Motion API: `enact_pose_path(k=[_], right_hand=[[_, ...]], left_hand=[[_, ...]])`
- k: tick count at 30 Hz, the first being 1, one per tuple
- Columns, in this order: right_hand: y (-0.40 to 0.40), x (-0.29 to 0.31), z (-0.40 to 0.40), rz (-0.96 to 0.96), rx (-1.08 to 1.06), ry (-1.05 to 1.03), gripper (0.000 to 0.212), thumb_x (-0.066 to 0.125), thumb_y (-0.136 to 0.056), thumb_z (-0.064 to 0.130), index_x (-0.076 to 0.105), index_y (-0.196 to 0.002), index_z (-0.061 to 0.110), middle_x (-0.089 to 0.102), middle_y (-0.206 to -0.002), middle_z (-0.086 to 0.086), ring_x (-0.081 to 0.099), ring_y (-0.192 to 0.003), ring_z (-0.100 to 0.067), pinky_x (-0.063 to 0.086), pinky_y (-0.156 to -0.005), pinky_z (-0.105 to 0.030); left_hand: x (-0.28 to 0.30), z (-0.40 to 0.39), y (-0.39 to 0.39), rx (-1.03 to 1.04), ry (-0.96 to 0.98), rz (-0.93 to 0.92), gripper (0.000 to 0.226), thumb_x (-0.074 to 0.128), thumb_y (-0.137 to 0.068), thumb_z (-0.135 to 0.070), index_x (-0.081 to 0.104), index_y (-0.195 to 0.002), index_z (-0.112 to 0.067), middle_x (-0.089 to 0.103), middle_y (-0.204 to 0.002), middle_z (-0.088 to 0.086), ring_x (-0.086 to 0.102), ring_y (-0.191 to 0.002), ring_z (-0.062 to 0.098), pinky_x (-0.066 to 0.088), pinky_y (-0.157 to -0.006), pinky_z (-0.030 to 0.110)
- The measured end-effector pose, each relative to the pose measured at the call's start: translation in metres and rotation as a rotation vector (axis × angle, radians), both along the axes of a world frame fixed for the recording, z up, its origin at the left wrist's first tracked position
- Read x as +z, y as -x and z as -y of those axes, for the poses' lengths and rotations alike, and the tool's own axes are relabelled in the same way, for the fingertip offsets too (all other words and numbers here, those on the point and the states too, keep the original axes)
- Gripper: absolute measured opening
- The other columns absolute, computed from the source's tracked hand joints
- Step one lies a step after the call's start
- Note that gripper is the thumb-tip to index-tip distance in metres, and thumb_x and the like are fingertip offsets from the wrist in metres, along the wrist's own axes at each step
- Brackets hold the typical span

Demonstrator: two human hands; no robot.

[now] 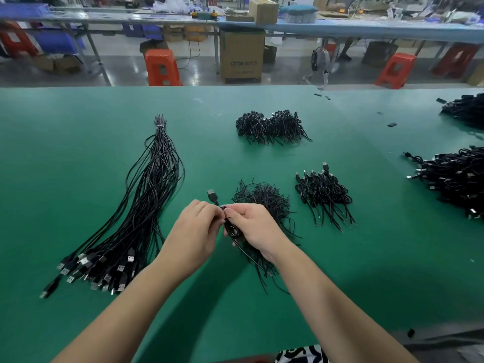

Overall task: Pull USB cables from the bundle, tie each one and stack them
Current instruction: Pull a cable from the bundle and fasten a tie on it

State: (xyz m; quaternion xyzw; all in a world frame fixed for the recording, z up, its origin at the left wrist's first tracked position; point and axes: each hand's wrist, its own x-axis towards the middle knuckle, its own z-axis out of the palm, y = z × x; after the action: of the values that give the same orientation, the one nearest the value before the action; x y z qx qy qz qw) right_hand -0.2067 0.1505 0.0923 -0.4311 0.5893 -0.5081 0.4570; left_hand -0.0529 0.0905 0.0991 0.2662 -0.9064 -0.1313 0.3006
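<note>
A long bundle of black USB cables (146,205) lies on the green table (78,127) to my left, bound at its far end, plugs fanned toward me. Both hands meet at the table's middle on one coiled black USB cable (231,229). My left hand (196,231) pinches it at the top. My right hand (252,226) holds the coil, and the cable's plug (212,195) sticks up beyond my fingers. Just behind my right hand sits a heap of thin black ties (264,197). A small stack of tied cables (324,192) lies to the right.
Another pile of tied cables (272,127) rests farther back at the centre. Large heaps of black cables (455,179) crowd the right edge, with one more heap (466,108) behind. Orange stools (162,66), a cardboard box (242,55) and a long workbench stand beyond the table.
</note>
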Motion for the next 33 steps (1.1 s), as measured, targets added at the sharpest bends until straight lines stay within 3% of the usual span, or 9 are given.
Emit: enact_pose_path(k=[7,10,13,16,19,21,24,29,33], right_hand=[[0.002,-0.004,0.004,-0.467,-0.062,0.032,0.03,0.05,-0.104,0.023,0.067,-0.128,0.021,0.074,-0.106,0.004,0.067,-0.096,-0.009,0.053,-0.089,-0.03],[0.005,-0.008,0.001,-0.324,-0.022,0.044,0.041,0.045,-0.103,0.022,0.053,-0.139,0.04,0.063,-0.081,-0.002,0.056,-0.074,-0.012,0.056,-0.078,-0.04],[0.009,-0.009,-0.002,-0.118,0.067,0.047,0.042,0.05,-0.101,0.012,0.058,-0.126,0.044,0.06,-0.082,-0.024,0.056,-0.072,-0.029,0.053,-0.088,-0.063],[0.005,-0.009,-0.002,-0.025,0.117,0.106,0.042,0.056,-0.096,-0.007,0.066,-0.119,0.026,0.071,-0.091,-0.004,0.068,-0.084,-0.018,0.058,-0.081,-0.036],[0.003,-0.005,0.001,-0.095,0.015,0.127,0.031,0.068,-0.093,0.003,0.071,-0.097,0.034,0.067,-0.081,0.013,0.062,-0.068,0.001,0.05,-0.063,-0.019],[0.005,-0.006,0.001,-0.239,-0.07,0.127,0.022,0.071,-0.093,0.019,0.07,-0.084,0.039,0.062,-0.086,0.012,0.056,-0.057,0.002,0.046,-0.06,-0.014],[0.002,-0.005,0.0,-0.11,-0.035,0.065,0.017,0.062,-0.1,0.027,0.075,-0.088,0.028,0.064,-0.077,0.007,0.055,-0.051,-0.009,0.046,-0.057,-0.022],[0.004,-0.006,-0.003,-0.008,-0.008,-0.008,0.024,0.06,-0.101,0.025,0.077,-0.085,0.018,0.065,-0.066,-0.003,0.047,-0.049,-0.012,0.044,-0.05,-0.023],[0.007,-0.005,-0.004,-0.025,-0.022,-0.014,0.027,0.062,-0.098,0.035,0.077,-0.082,0.019,0.056,-0.06,-0.002,0.048,-0.049,-0.015,0.044,-0.054,-0.024]], left_hand=[[0.0,0.0,0.0,0.045,-0.095,0.037,0.011,0.068,-0.091,-0.009,0.062,-0.086,-0.016,0.054,-0.084,-0.013,0.052,-0.085,0.016,0.039,-0.075,0.024],[0.0,0.002,0.0,0.068,-0.146,0.034,0.009,0.063,-0.093,-0.011,0.059,-0.088,-0.017,0.057,-0.085,-0.01,0.053,-0.085,0.015,0.045,-0.076,0.031],[0.002,0.005,0.0,0.134,-0.333,-0.063,0.017,0.061,-0.094,-0.013,0.056,-0.084,-0.025,0.06,-0.076,-0.014,0.055,-0.076,0.003,0.041,-0.068,0.015],[0.003,0.007,0.001,0.161,-0.497,-0.122,0.022,0.061,-0.095,-0.012,0.057,-0.079,-0.026,0.06,-0.063,-0.021,0.052,-0.06,0.001,0.037,-0.057,0.013],[0.004,0.008,0.001,0.159,-0.561,-0.157,0.022,0.061,-0.096,-0.011,0.056,-0.078,-0.023,0.055,-0.057,-0.017,0.044,-0.052,0.003,0.035,-0.052,0.015],[0.005,0.006,0.003,0.152,-0.509,-0.153,0.023,0.061,-0.095,-0.01,0.054,-0.079,-0.024,0.052,-0.061,-0.011,0.043,-0.055,0.006,0.035,-0.053,0.016],[0.007,0.0,0.004,0.129,-0.308,-0.129,0.019,0.059,-0.094,-0.003,0.052,-0.083,-0.018,0.052,-0.074,-0.011,0.046,-0.069,0.006,0.035,-0.063,0.017],[0.007,-0.001,0.003,0.004,0.145,0.039,0.009,0.054,-0.088,0.001,0.058,-0.083,-0.005,0.054,-0.078,0.005,0.048,-0.074,0.03,0.046,-0.068,0.045],[0.003,0.0,0.002,-0.011,0.193,0.037,0.012,0.052,-0.093,-0.006,0.061,-0.085,-0.003,0.057,-0.08,0.006,0.052,-0.074,0.03,0.048,-0.068,0.044]])
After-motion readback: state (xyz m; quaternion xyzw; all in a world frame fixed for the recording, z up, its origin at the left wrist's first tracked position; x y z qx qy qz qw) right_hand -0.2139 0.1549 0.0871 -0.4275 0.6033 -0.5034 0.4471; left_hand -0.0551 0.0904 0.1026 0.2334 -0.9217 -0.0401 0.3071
